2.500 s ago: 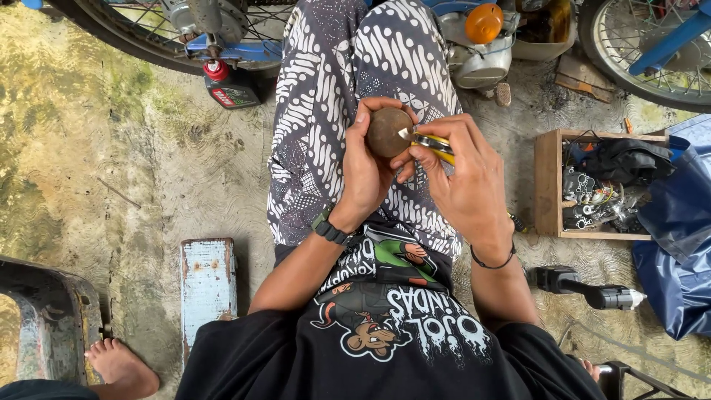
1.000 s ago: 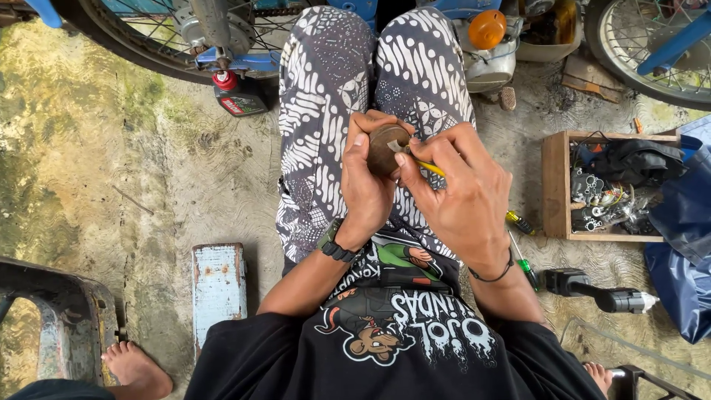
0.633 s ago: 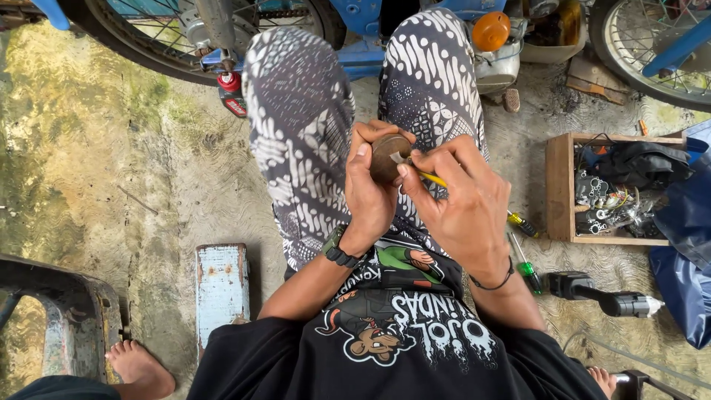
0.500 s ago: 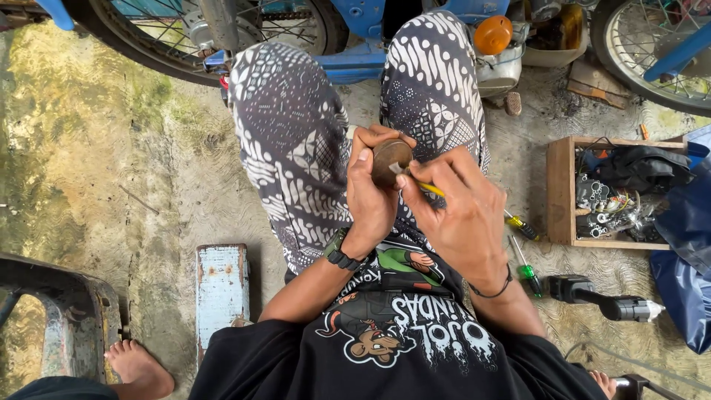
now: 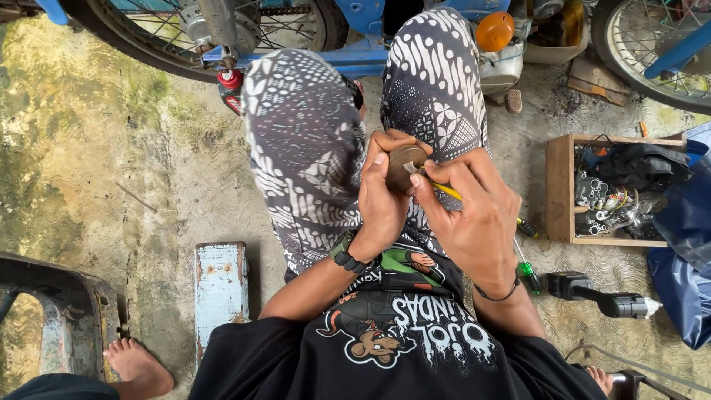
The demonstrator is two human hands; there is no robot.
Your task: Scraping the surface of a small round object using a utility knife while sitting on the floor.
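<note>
Grip round brown part (image 5: 404,167) firmly in left hand (image 5: 381,204) — right hand (image 5: 470,215) pinching yellow-handled tool (image 5: 444,190); keep tip steady, pressure light.

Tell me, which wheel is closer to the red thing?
The left wheel. The red thing sits right under it; the other wheel is far off at the top right.

The stained, mossy concrete floor (image 5: 111,170) carries a worn pale-blue metal block (image 5: 221,285), an open wooden box of small parts (image 5: 563,189), a black handlebar grip piece (image 5: 600,296), green-handled screwdrivers (image 5: 527,267), and a crumpled blue plastic sheet (image 5: 685,259).
</note>
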